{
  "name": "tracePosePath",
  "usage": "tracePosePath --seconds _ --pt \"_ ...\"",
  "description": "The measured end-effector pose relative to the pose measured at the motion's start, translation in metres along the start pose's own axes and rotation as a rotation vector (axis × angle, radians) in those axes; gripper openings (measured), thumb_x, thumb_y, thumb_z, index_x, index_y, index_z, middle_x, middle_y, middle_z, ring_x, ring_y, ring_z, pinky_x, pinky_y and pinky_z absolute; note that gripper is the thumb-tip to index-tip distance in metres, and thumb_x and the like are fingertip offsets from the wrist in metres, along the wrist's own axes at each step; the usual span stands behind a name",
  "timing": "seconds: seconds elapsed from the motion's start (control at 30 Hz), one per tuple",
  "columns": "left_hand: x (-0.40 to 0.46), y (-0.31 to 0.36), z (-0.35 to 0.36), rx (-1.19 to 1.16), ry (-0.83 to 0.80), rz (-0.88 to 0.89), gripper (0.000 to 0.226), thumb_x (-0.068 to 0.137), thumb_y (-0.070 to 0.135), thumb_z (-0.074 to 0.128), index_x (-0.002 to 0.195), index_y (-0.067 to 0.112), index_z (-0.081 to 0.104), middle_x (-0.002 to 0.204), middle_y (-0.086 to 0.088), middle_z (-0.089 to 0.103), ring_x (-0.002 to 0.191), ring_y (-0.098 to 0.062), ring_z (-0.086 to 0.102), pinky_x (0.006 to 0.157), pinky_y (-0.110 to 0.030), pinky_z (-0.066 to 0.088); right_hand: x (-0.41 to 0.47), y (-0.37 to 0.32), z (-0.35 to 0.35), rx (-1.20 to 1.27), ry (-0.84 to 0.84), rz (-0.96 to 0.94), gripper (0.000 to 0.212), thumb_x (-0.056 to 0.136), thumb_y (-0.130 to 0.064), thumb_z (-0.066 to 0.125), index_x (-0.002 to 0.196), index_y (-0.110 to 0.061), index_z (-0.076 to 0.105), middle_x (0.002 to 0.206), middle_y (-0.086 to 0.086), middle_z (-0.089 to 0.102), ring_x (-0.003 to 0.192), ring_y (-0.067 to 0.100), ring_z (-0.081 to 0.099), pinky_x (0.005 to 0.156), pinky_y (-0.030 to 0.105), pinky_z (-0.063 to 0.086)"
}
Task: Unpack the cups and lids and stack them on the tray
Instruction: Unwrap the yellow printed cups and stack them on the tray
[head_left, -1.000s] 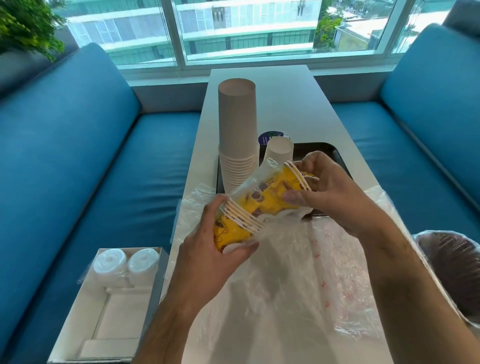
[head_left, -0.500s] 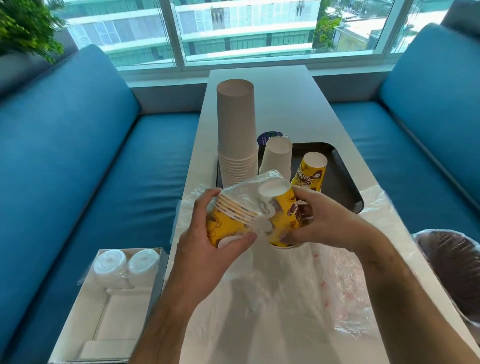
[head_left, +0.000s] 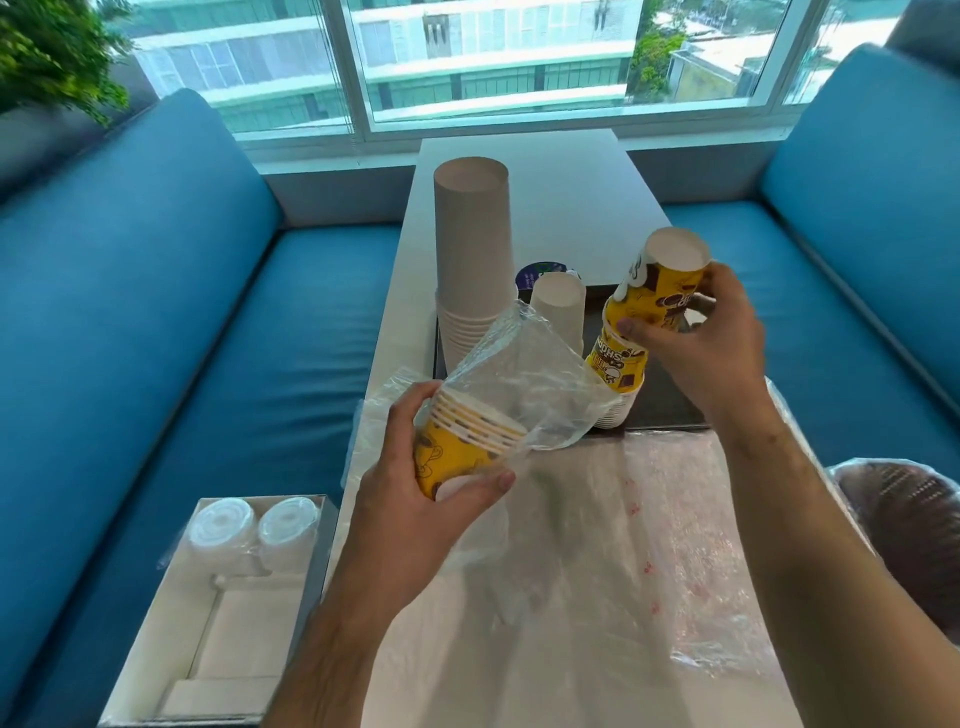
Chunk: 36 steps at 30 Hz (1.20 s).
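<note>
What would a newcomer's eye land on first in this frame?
Probably the bright yellow printed cups: the right hand grips a yellow cup upside down over a yellow stack on the dark tray, while the left hand holds more yellow cups in a clear plastic sleeve nearer the camera. Next, the tall stack of plain cups at the tray's left side.

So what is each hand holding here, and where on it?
Left hand: sleeved yellow cups, near the rims. Right hand: upside-down yellow cup, by its side wall.
</note>
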<state>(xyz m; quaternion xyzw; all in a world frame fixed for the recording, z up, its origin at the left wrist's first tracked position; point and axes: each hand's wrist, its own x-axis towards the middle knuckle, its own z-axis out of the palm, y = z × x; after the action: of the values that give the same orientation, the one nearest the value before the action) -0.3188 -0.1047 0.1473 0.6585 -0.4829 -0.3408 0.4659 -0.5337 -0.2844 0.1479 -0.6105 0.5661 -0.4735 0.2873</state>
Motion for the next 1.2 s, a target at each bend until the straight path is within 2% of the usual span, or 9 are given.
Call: tracePosePath --seconds 0.1,0.23,0.33,0.5,0.67,0.77,0.93,1.07,1.2 --pt "0.000 0.000 -0.001 0.012 -0.007 0.012 0.074 0.062 0.058 0.076 0.114 0.077 0.026 0.098 0.061 0.042 0.095 0.027 0.050 0.066 -0.001 0.048 0.007 0.008 0.005 -0.009 0.008 0.021 0.073 0.075 -0.025 0.089 0.137 -0.017 0.051 0.122 -0.010 0.059 0.106 0.005 0.054 0.090 0.021 0.044" --pt "0.000 -0.001 -0.002 0.030 -0.009 -0.001 0.076 0.061 0.060 0.075 0.114 0.079 0.024 0.099 0.061 0.040 0.095 0.029 0.048 0.066 -0.001 0.048 0.011 0.022 0.015 -0.050 -0.018 0.060 0.075 0.076 -0.025 0.088 0.139 -0.016 0.049 0.135 0.002 0.062 0.109 0.008 0.054 0.100 0.036 0.048" --pt "0.001 -0.004 -0.003 0.025 -0.003 -0.011 0.076 0.062 0.060 0.075 0.115 0.079 0.024 0.104 0.052 0.045 0.099 0.025 0.050 0.068 -0.001 0.048 0.009 0.033 0.023 -0.089 -0.028 0.083 0.076 0.074 -0.029 0.090 0.138 -0.017 0.050 0.132 0.003 0.064 0.110 0.012 0.059 0.101 0.036 0.048" --pt "0.002 -0.007 -0.003 0.017 -0.002 -0.014 0.076 0.064 0.058 0.077 0.116 0.079 0.024 0.107 0.051 0.045 0.101 0.022 0.052 0.069 -0.002 0.049 0.002 0.056 0.039 -0.172 -0.024 0.133 0.081 0.068 -0.039 0.092 0.136 -0.022 0.051 0.127 0.002 0.066 0.116 0.023 0.063 0.104 0.058 0.046" --pt "0.004 -0.009 -0.002 0.028 -0.012 -0.030 0.079 0.065 0.058 0.074 0.123 0.071 0.023 0.117 0.039 0.046 0.103 0.004 0.058 0.071 -0.004 0.051 -0.002 0.069 0.047 -0.184 -0.008 0.176 0.078 0.069 -0.045 0.090 0.135 -0.025 0.051 0.125 -0.002 0.066 0.116 0.022 0.062 0.106 0.063 0.041" --pt "0.005 -0.010 -0.001 0.035 -0.023 -0.020 0.083 0.064 0.057 0.074 0.126 0.070 0.021 0.116 0.039 0.047 0.101 0.006 0.060 0.069 -0.004 0.051 0.001 0.072 0.049 -0.204 0.008 0.205 0.078 0.070 -0.046 0.089 0.135 -0.025 0.051 0.127 -0.002 0.065 0.119 0.020 0.060 0.110 0.062 0.034" --pt "0.007 -0.012 -0.001 0.032 -0.034 -0.018 0.081 0.063 0.057 0.075 0.122 0.076 0.022 0.113 0.042 0.050 0.099 0.019 0.055 0.066 -0.007 0.052 0.006 0.075 0.051 -0.169 0.026 0.241 0.081 0.069 -0.039 0.092 0.134 -0.018 0.048 0.129 0.003 0.061 0.123 0.022 0.056 0.100 0.038 0.032" --pt "0.009 -0.009 0.000 0.040 -0.041 -0.021 0.081 0.062 0.056 0.076 0.119 0.076 0.022 0.108 0.047 0.049 0.097 0.020 0.055 0.064 -0.005 0.050 0.007 0.068 0.050 -0.274 0.050 0.288 0.093 0.063 -0.055 0.090 0.136 -0.025 0.041 0.140 0.006 0.046 0.135 0.028 0.041 0.108 0.062 0.032" --pt "0.010 -0.010 -0.001 0.084 -0.044 -0.037 0.080 0.061 0.060 0.074 0.118 0.075 0.020 0.113 0.038 0.048 0.098 0.005 0.061 0.069 -0.009 0.054 -0.003 0.036 0.033 -0.126 0.226 0.096 0.058 0.083 -0.041 0.076 0.129 -0.019 0.049 0.130 0.002 0.047 0.124 0.020 0.043 0.104 0.053 0.041"
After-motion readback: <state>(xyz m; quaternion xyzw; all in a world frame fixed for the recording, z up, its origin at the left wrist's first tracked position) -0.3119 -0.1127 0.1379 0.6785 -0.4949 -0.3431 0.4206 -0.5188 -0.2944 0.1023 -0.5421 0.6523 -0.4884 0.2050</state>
